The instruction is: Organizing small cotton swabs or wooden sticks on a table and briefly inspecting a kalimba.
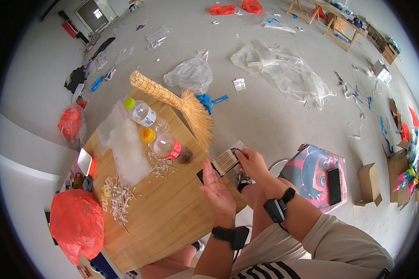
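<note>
My right hand [252, 162] pinches the upper right end of a flat, dark-edged pack of cotton swabs [225, 162], whose pale thin sticks lie side by side. Against the pack's lower left side is my left hand [217, 188], palm up with its fingers stretched out. Whether it bears any of the pack's weight I cannot tell. Both hands are over the right edge of the wooden table [172, 223]. Loose cotton swabs [121, 197] are heaped on the table's left part, and more swabs [160, 165] lie near the bottles.
A yellow-capped bottle [165, 144], a green-capped bottle [146, 114], white batting [128, 153] and a straw broom [191, 109] lie on the table. A red plastic bag [77, 221] is at its left edge. Right of me, a phone [334, 186] rests on a printed stool [307, 176].
</note>
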### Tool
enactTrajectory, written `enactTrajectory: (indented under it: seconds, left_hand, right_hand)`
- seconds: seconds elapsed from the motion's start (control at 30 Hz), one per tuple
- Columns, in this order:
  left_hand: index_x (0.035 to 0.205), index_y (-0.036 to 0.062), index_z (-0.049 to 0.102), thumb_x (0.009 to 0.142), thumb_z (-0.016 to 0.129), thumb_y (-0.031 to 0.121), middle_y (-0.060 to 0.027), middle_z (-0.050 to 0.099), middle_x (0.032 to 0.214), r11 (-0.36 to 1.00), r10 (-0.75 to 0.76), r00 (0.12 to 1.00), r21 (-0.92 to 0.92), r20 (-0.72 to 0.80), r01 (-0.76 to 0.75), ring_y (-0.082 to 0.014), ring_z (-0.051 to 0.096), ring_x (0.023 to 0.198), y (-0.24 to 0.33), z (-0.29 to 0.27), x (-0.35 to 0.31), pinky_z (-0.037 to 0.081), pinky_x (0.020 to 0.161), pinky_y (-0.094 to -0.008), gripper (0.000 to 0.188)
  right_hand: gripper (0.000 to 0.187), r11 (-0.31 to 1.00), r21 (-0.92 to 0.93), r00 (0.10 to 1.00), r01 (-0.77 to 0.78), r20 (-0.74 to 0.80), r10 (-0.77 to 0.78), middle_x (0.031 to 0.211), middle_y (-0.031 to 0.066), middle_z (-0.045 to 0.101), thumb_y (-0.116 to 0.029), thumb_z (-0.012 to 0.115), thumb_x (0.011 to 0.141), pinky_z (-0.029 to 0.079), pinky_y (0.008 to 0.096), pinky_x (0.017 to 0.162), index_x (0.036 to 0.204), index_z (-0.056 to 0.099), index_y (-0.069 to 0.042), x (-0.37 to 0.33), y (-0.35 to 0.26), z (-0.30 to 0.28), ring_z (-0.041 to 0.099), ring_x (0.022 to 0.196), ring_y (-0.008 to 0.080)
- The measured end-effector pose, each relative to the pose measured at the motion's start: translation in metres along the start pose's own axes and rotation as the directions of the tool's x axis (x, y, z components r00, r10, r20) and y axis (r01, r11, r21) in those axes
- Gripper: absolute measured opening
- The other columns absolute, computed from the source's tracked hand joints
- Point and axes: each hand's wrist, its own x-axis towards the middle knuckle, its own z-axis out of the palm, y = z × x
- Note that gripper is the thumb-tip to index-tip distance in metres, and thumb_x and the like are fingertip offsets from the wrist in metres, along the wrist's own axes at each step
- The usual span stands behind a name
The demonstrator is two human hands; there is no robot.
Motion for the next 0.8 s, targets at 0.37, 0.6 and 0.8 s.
enactTrajectory:
  seconds: [0.37, 0.6, 0.8]
  left_hand:
    - [0.161, 0.0024, 0.03, 0.107, 0.019, 0.066, -0.0161, 0.028, 0.169, 1.0, -0.002, 0.997, 0.005, -0.075, 0.002, -0.0275, 0.02, 0.159, 0.006, 0.001, -0.009, 0.013, 0.128, -0.0425, 0.084]
    - [0.16, -0.0006, 0.031, 0.108, 0.018, 0.065, -0.0166, 0.03, 0.168, 0.999, -0.024, 0.994, -0.023, -0.11, 0.022, -0.0274, 0.024, 0.157, 0.007, 0.001, -0.012, 0.018, 0.128, -0.0422, 0.085]
    - [0.16, -0.0016, 0.03, 0.108, 0.02, 0.065, -0.0175, 0.031, 0.168, 0.995, -0.041, 0.994, -0.098, -0.103, 0.031, -0.0276, 0.026, 0.157, 0.002, 0.002, -0.012, 0.02, 0.127, -0.0425, 0.085]
  right_hand:
    - [0.04, 0.997, -0.072, 0.999, 0.035, -0.015, -0.036, 0.066, 0.0056, 0.064, -0.038, 0.062, 0.102, 0.047, 0.0338, 0.056, 0.084, 0.066, -0.002, -0.001, 0.002, 0.0, 0.059, 0.057, 0.0145]
    - [0.04, 0.997, -0.07, 0.998, 0.039, -0.038, -0.042, 0.065, 0.0055, 0.065, -0.036, 0.064, 0.102, 0.047, 0.0329, 0.056, 0.082, 0.066, -0.001, -0.009, 0.003, -0.004, 0.058, 0.057, 0.0138]
    - [0.041, 0.992, -0.098, 0.997, 0.077, -0.001, -0.078, 0.065, 0.0047, 0.064, -0.036, 0.067, 0.101, 0.046, 0.0315, 0.054, 0.08, 0.065, -0.001, -0.008, 0.005, -0.006, 0.058, 0.056, 0.0114]
